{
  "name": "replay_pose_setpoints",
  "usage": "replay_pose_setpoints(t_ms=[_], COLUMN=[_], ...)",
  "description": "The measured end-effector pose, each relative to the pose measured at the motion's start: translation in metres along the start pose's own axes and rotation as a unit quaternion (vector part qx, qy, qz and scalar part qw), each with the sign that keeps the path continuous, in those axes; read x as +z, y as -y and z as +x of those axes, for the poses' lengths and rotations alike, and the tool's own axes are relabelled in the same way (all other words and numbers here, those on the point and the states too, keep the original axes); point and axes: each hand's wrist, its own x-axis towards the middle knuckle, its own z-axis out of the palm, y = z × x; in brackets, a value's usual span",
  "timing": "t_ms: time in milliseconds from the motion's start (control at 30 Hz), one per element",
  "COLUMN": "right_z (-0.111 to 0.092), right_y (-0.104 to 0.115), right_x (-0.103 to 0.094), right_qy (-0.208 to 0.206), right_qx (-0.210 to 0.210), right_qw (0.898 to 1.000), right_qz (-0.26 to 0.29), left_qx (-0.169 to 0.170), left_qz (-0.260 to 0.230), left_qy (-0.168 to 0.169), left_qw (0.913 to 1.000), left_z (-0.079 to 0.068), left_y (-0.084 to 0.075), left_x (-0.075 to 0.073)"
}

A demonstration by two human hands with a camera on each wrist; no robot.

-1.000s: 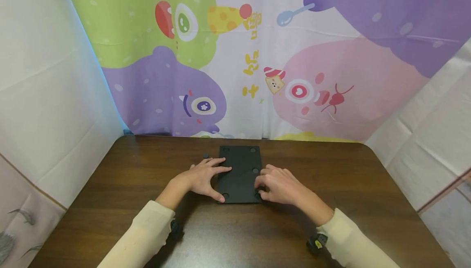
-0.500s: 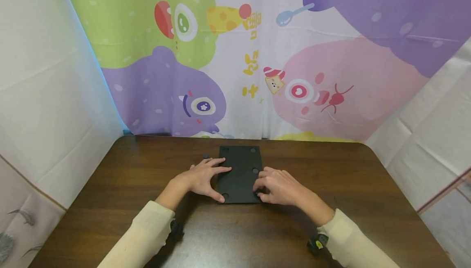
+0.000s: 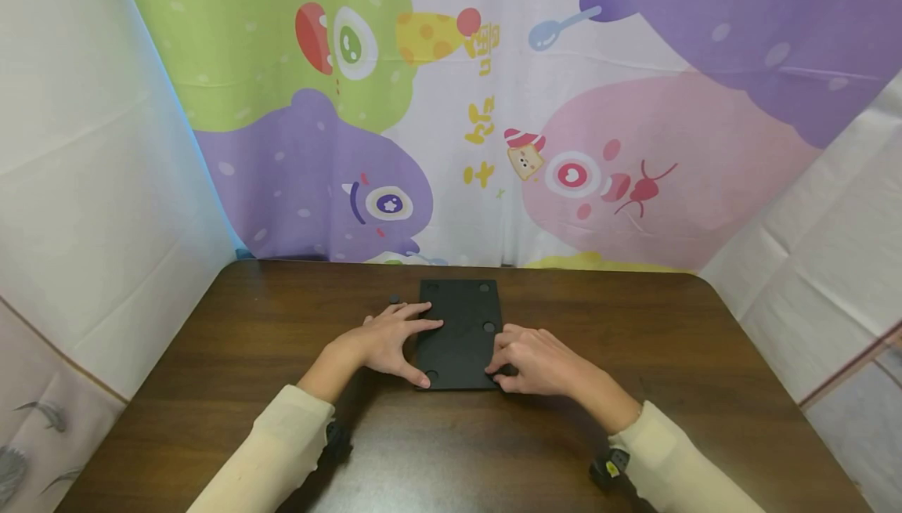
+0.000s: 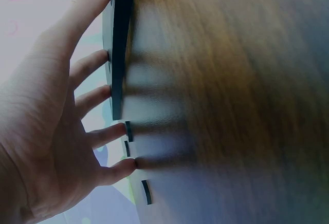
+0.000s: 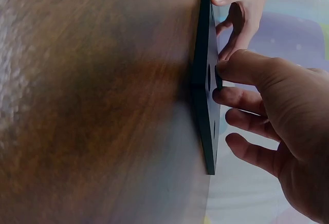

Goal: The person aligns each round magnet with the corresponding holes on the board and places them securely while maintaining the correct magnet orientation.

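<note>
The left hand [image 3: 387, 345] blocks the left edge of the board [image 3: 461, 348]; the right hand [image 3: 539, 356] and its pinched disc [image 5: 219, 77] block the near right corner. Between them, a gap crosses the board. Loose discs [image 4: 147, 192] obstruct the table [image 3: 437, 450] beside the left hand.

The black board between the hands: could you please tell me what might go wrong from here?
The dark disc pinched in the right hand could land askew, as it seems just off the corner recess. The black board might shift if the left hand, spread along its side, eased off. The loose discs close to that hand might get knocked.
</note>
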Motion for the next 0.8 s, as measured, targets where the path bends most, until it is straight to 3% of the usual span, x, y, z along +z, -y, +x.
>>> replay_pose_setpoints(t_ms=[800], right_z=[0.0031], right_y=[-0.0004], right_x=[0.0028], right_qy=[-0.015], right_qx=[-0.022], right_qw=[0.999], right_qz=[-0.030], left_qx=[0.000], left_qz=[0.006], left_qy=[-0.003], left_qw=[1.0000], left_z=[0.0013], left_y=[0.0026], left_x=[0.0022])
